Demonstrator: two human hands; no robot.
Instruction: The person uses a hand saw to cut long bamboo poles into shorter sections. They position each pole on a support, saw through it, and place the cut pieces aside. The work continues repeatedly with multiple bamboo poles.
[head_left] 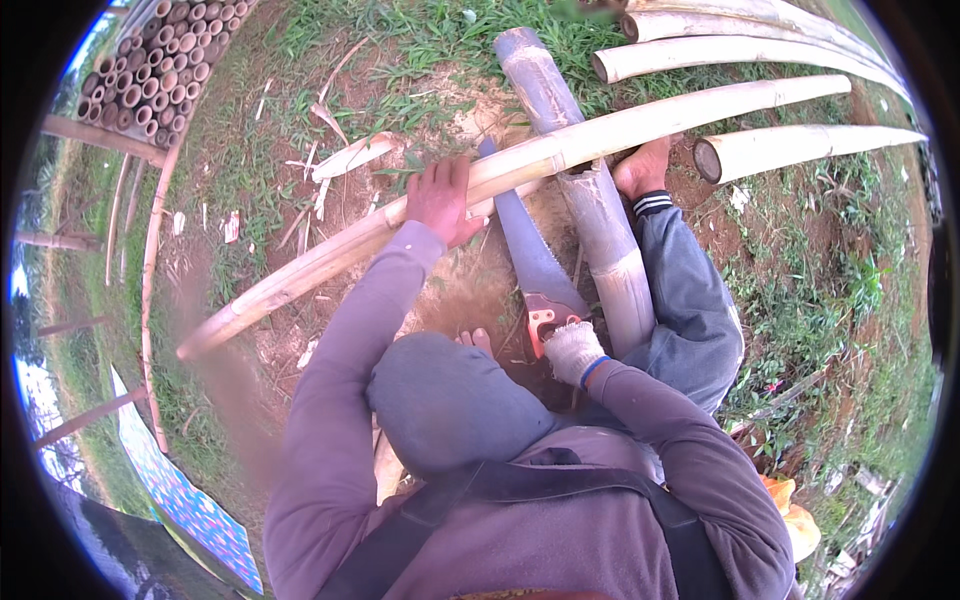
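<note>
A long pale bamboo pole slants across in front of me. It lies over a thicker grey bamboo piece with a notch near the crossing. My left hand, bare, is wrapped over the pole left of the crossing. Gripped in my right hand, which wears a whitish glove with a blue cuff, is a handsaw with an orange-red handle. Its blade runs away from me, passes beneath the pole, and shows its tip beyond. Whether the teeth touch the bamboo, I cannot tell.
Several bamboo poles lie at the far right, with a shorter-looking one nearer. Cut bamboo ends are stacked at far left, by a bamboo frame. My bare foot is beside the grey bamboo. Peeled strips litter the ground.
</note>
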